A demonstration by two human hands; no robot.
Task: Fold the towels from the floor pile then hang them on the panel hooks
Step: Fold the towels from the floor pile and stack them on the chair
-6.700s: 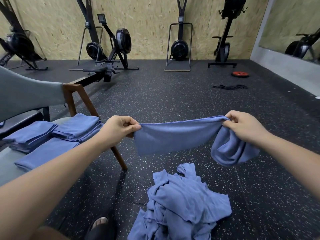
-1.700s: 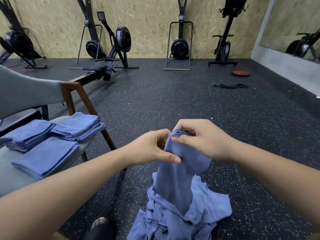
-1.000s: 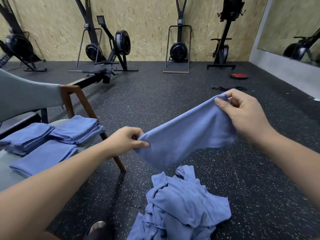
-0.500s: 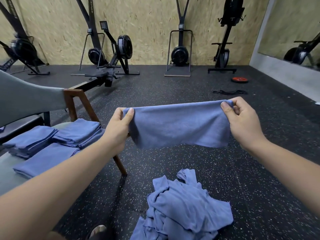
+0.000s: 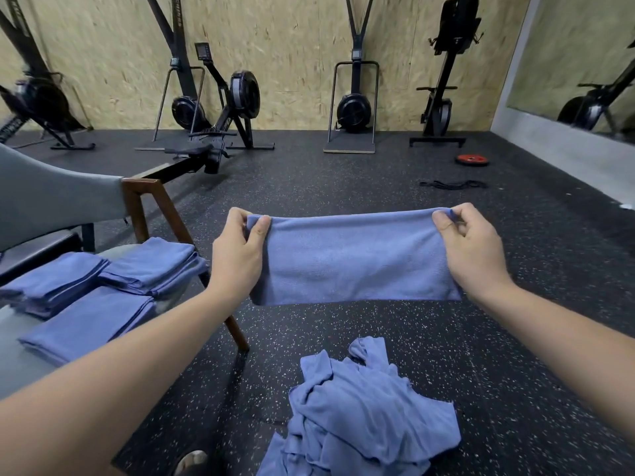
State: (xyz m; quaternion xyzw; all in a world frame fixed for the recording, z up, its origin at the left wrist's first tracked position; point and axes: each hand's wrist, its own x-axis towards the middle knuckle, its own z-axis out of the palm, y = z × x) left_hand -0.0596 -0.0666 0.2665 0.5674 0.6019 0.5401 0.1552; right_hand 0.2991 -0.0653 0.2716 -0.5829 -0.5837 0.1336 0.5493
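Gym floor (image 5: 343, 180), speckled rubber | left hand (image 5: 237, 259) and right hand (image 5: 476, 259) pinch towel (image 5: 354, 262) by its top corners, fingers (image 5: 263, 228) curled on cloth | soft, light, limp, probably doubled | hold corners, never the middle

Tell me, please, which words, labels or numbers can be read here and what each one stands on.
No text here can be read.
Pale lettering on the black upright post: too blurred to read.
Pale lettering on the rowing machine: too blurred to read.
The towel held up shows no print.
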